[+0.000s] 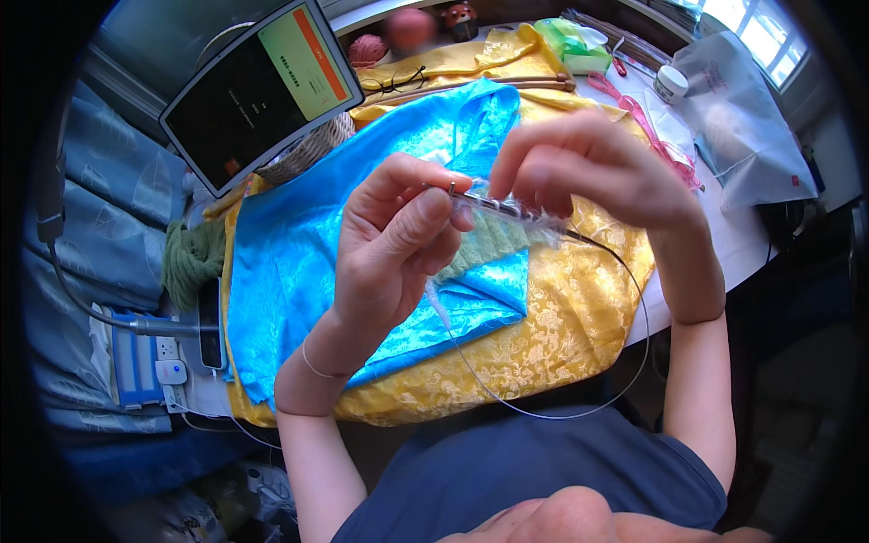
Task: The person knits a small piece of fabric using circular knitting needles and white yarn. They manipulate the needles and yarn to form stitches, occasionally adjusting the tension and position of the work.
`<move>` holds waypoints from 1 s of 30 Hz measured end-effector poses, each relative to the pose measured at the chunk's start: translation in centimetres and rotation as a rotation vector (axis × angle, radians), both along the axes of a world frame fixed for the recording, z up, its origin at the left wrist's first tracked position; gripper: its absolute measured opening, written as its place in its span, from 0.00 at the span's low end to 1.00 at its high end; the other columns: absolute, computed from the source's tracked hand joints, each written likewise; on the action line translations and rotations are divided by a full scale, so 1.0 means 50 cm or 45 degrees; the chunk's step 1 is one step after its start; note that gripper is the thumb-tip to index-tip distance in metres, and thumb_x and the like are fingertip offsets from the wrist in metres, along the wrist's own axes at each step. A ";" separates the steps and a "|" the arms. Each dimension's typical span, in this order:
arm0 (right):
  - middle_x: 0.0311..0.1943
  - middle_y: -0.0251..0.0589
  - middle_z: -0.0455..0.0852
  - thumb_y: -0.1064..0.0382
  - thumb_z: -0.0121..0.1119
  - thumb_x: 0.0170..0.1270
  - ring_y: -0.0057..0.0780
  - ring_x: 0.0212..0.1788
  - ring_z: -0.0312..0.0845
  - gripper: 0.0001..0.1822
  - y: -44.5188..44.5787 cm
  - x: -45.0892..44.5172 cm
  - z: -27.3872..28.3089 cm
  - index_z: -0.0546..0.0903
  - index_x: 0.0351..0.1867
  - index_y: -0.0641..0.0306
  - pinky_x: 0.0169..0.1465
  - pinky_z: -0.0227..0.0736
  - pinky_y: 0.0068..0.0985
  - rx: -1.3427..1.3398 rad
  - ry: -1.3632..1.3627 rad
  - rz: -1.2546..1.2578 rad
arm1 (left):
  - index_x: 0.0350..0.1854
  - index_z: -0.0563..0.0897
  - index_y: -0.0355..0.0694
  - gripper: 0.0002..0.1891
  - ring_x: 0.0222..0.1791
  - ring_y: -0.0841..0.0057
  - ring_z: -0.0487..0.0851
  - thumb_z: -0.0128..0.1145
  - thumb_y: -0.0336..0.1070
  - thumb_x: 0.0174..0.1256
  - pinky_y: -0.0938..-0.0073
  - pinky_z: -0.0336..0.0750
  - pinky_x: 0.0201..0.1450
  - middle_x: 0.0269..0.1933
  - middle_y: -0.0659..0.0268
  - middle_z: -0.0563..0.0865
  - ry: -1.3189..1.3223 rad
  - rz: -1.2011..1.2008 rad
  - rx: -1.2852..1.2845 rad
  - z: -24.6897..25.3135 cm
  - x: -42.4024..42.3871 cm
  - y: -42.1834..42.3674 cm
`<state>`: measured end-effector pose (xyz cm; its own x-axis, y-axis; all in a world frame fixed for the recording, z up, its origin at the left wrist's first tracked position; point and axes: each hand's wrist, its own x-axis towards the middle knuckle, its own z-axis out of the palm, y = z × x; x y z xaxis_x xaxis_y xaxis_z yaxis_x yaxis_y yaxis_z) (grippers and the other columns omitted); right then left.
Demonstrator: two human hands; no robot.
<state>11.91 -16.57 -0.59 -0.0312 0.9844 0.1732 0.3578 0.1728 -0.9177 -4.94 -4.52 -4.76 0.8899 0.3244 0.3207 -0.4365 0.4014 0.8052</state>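
In the head view my left hand pinches the metal tips of a circular knitting needle between thumb and fingers. Pale fuzzy yarn loops sit on the needle. Light green ribbed knitting hangs beneath, partly behind my left fingers. My right hand is blurred, its fingers curled close beside the loops; whether it grips yarn or the needle is unclear. The needle's thin cable makes a wide loop below both hands, in front of my dark shirt.
Blue brocade cloth lies over yellow brocade on the table. A tablet stands at the left, near green yarn and a phone. Eyeglasses, a pink tape, a white jar and a plastic bag lie farther back.
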 end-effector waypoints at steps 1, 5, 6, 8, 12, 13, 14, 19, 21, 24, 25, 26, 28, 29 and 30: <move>0.14 0.30 0.74 0.55 0.53 0.61 0.14 0.18 0.70 0.14 -0.007 -0.024 0.004 0.78 0.30 0.66 0.22 0.65 0.14 -0.093 0.135 0.072 | 0.40 0.75 0.37 0.07 0.18 0.91 0.64 0.52 0.34 0.63 0.91 0.55 0.18 0.28 0.66 0.78 -0.013 0.021 0.038 -0.002 0.000 -0.001; 0.13 0.29 0.71 0.54 0.58 0.58 0.12 0.17 0.67 0.15 -0.012 -0.015 -0.006 0.77 0.32 0.67 0.20 0.62 0.15 0.089 -0.470 0.039 | 0.39 0.74 0.37 0.06 0.20 0.90 0.67 0.52 0.32 0.62 0.92 0.57 0.18 0.29 0.65 0.78 -0.078 0.160 0.090 0.008 -0.005 0.002; 0.13 0.29 0.70 0.54 0.58 0.57 0.12 0.16 0.67 0.16 -0.013 -0.009 -0.006 0.77 0.33 0.67 0.19 0.61 0.15 0.161 -0.683 0.003 | 0.39 0.74 0.37 0.06 0.21 0.90 0.68 0.52 0.32 0.62 0.92 0.57 0.18 0.30 0.65 0.78 -0.100 0.191 0.092 0.013 -0.006 0.004; 0.13 0.28 0.71 0.53 0.58 0.58 0.11 0.17 0.67 0.16 -0.018 0.006 0.000 0.77 0.34 0.67 0.18 0.60 0.15 0.080 -0.464 0.112 | 0.38 0.74 0.37 0.06 0.23 0.90 0.71 0.52 0.32 0.62 0.93 0.59 0.19 0.31 0.65 0.77 -0.148 0.237 0.088 0.019 -0.008 0.002; 0.15 0.26 0.72 0.52 0.58 0.57 0.11 0.18 0.69 0.17 -0.025 -0.010 0.010 0.78 0.31 0.66 0.20 0.63 0.11 0.004 0.280 0.091 | 0.38 0.74 0.36 0.06 0.21 0.91 0.68 0.52 0.31 0.62 0.93 0.56 0.18 0.30 0.64 0.77 -0.134 0.111 0.131 0.019 -0.007 -0.002; 0.15 0.26 0.72 0.52 0.58 0.57 0.11 0.18 0.69 0.16 -0.023 -0.015 0.009 0.78 0.29 0.66 0.21 0.64 0.10 -0.041 0.269 0.058 | 0.38 0.74 0.36 0.06 0.20 0.91 0.67 0.52 0.31 0.62 0.92 0.56 0.18 0.30 0.64 0.77 -0.134 0.091 0.141 0.015 -0.006 -0.002; 0.14 0.27 0.72 0.53 0.59 0.57 0.11 0.18 0.69 0.16 -0.022 -0.019 0.008 0.77 0.27 0.66 0.20 0.64 0.11 -0.047 0.227 0.053 | 0.38 0.74 0.36 0.06 0.19 0.91 0.67 0.52 0.31 0.62 0.92 0.55 0.17 0.30 0.64 0.77 -0.135 0.071 0.151 0.012 -0.005 -0.003; 0.12 0.31 0.70 0.56 0.64 0.52 0.16 0.17 0.71 0.16 -0.023 -0.026 0.005 0.72 0.22 0.64 0.19 0.62 0.18 0.168 -0.460 -0.147 | 0.38 0.75 0.35 0.06 0.17 0.91 0.64 0.52 0.31 0.62 0.91 0.54 0.16 0.30 0.64 0.78 -0.096 0.186 0.213 0.006 -0.002 -0.010; 0.11 0.33 0.69 0.56 0.66 0.49 0.21 0.15 0.69 0.17 -0.019 -0.033 -0.012 0.71 0.23 0.64 0.19 0.61 0.21 0.408 -0.680 -0.287 | 0.38 0.75 0.35 0.06 0.17 0.91 0.64 0.52 0.31 0.62 0.91 0.54 0.16 0.30 0.64 0.79 -0.080 0.247 0.247 0.003 0.002 -0.014; 0.11 0.34 0.69 0.54 0.67 0.46 0.26 0.14 0.67 0.18 -0.018 -0.032 -0.014 0.71 0.27 0.62 0.19 0.60 0.23 0.487 -0.777 -0.331 | 0.38 0.76 0.35 0.06 0.16 0.91 0.64 0.52 0.30 0.62 0.91 0.54 0.16 0.30 0.64 0.79 -0.065 0.326 0.275 0.004 0.005 -0.016; 0.11 0.34 0.69 0.54 0.67 0.46 0.28 0.14 0.66 0.19 -0.018 -0.029 -0.009 0.72 0.28 0.62 0.19 0.59 0.24 0.468 -0.774 -0.318 | 0.38 0.76 0.35 0.06 0.16 0.91 0.64 0.52 0.30 0.62 0.91 0.54 0.16 0.30 0.63 0.79 -0.074 0.327 0.280 0.005 0.004 -0.012; 0.11 0.34 0.69 0.52 0.68 0.45 0.24 0.14 0.67 0.20 -0.026 -0.024 0.016 0.73 0.28 0.63 0.19 0.60 0.23 0.198 -0.607 -0.231 | 0.38 0.76 0.35 0.06 0.16 0.91 0.64 0.52 0.30 0.62 0.91 0.54 0.16 0.30 0.63 0.79 -0.083 0.328 0.286 0.005 0.004 -0.010; 0.12 0.30 0.70 0.54 0.61 0.54 0.15 0.15 0.67 0.15 -0.032 -0.008 0.021 0.75 0.27 0.64 0.19 0.62 0.17 0.068 -0.205 -0.148 | 0.38 0.76 0.35 0.06 0.16 0.91 0.64 0.52 0.30 0.62 0.91 0.54 0.16 0.30 0.63 0.78 -0.120 0.302 0.272 0.007 0.004 -0.005; 0.12 0.28 0.70 0.55 0.58 0.57 0.12 0.16 0.67 0.14 -0.031 -0.004 0.015 0.75 0.27 0.65 0.20 0.62 0.14 0.011 0.064 -0.141 | 0.38 0.76 0.35 0.06 0.16 0.91 0.64 0.52 0.30 0.62 0.91 0.54 0.16 0.30 0.63 0.78 -0.139 0.288 0.264 0.007 0.005 -0.003; 0.14 0.27 0.71 0.58 0.55 0.60 0.10 0.17 0.67 0.13 -0.031 -0.002 0.011 0.75 0.26 0.66 0.21 0.63 0.12 0.017 0.051 -0.131 | 0.38 0.76 0.34 0.06 0.17 0.91 0.64 0.52 0.31 0.62 0.90 0.54 0.16 0.31 0.63 0.78 -0.155 0.288 0.290 0.006 0.005 -0.003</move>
<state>11.80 -18.13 -0.06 0.0769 0.9797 0.1851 0.3375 0.1491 -0.9294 -4.70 -4.67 -4.46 0.7542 0.4173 0.5070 -0.5925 0.0994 0.7994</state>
